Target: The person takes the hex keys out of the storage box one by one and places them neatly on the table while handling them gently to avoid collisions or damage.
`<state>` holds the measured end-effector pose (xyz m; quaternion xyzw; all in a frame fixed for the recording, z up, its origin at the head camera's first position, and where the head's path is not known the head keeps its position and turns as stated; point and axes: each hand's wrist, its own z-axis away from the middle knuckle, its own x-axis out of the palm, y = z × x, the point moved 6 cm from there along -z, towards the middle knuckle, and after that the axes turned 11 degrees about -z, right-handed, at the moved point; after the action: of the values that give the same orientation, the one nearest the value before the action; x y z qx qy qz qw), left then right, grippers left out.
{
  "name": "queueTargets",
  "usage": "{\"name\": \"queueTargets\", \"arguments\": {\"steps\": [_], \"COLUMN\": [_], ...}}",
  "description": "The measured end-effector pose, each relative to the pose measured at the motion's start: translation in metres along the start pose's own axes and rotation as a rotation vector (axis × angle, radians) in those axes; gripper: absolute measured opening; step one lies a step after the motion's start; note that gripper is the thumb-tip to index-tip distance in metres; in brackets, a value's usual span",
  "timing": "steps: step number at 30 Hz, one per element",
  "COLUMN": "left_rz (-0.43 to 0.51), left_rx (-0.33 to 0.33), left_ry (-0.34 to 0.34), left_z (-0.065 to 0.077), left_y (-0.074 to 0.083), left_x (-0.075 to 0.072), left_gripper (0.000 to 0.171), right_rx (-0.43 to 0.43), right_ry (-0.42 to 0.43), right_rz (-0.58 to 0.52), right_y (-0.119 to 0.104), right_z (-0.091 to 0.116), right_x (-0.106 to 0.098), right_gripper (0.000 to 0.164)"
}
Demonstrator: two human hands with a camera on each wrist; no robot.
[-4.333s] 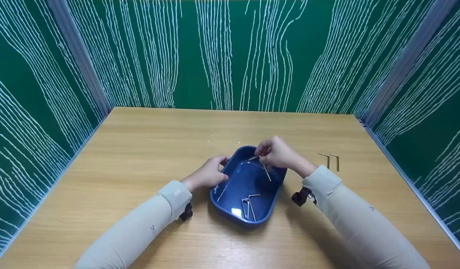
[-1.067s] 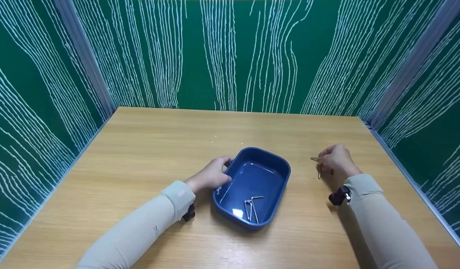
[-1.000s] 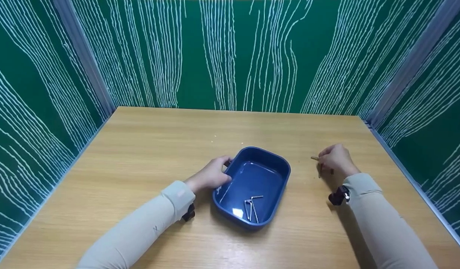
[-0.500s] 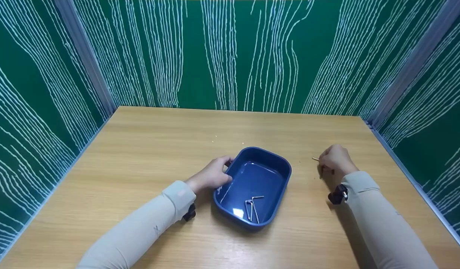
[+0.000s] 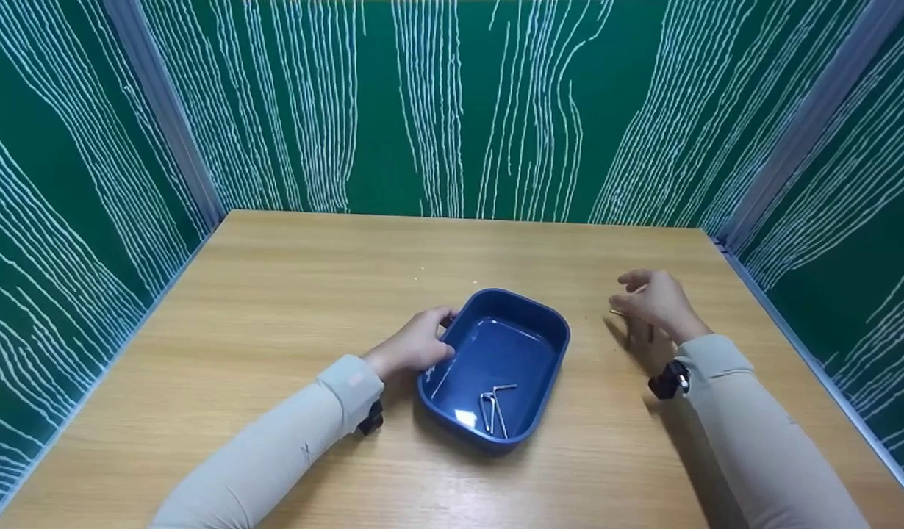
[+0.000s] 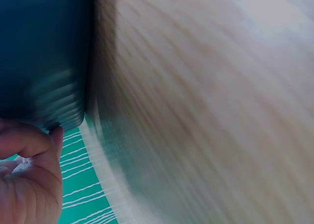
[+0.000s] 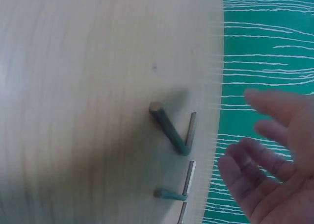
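Note:
In the head view, my left hand [image 5: 417, 342] grips the left rim of a blue plastic tray [image 5: 507, 353], thumb over the edge. Several metal hex keys [image 5: 500, 414] lie at the tray's near end. To the right, my right hand [image 5: 659, 303] hovers over the table with fingers parted, holding nothing. Beneath it are more hex keys, mostly hidden by the hand from above. The right wrist view shows one L-shaped hex key [image 7: 169, 131] on the wood and another hex key [image 7: 190, 177] beside it, both apart from the fingers. The end of a third shows lower down.
The wooden table [image 5: 312, 272] is enclosed by green walls [image 5: 371, 110] with wavy white lines. A few tiny white specks [image 5: 475, 282] lie behind the tray. Black wrist cameras [image 5: 669, 380] hang below both sleeves.
My right hand has carried hex keys from the tray to the table at the right, let them go, and lifted slightly with its fingers spread. My left hand stays on the tray.

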<state>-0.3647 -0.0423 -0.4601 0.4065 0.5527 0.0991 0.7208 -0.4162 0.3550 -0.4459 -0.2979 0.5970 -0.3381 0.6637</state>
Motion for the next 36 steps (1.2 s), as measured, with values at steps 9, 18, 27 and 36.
{"name": "queueTargets", "arguments": {"steps": [9, 18, 27, 36], "left_rz": [0.009, -0.023, 0.007, 0.031], "left_rx": [0.005, 0.003, -0.023, -0.037], "left_ry": [0.002, 0.006, -0.011, -0.011], "left_z": [0.0, 0.0, 0.0, 0.001], "left_y": [-0.001, 0.001, 0.0, -0.001], "left_x": [0.0, 0.0, 0.002, 0.002], "left_gripper": [0.058, 0.055, 0.056, 0.057], "right_rx": [-0.069, -0.258, -0.365, -0.445], "right_ry": [-0.01, 0.005, -0.037, -0.087], "right_rz": [0.0, 0.021, 0.014, 0.029], "right_y": [-0.015, -0.035, -0.058, -0.083], "right_z": [0.004, 0.01, 0.02, 0.032], "right_x": [0.0, 0.004, 0.015, 0.034], "right_gripper": [0.068, 0.062, 0.059, 0.054]}}
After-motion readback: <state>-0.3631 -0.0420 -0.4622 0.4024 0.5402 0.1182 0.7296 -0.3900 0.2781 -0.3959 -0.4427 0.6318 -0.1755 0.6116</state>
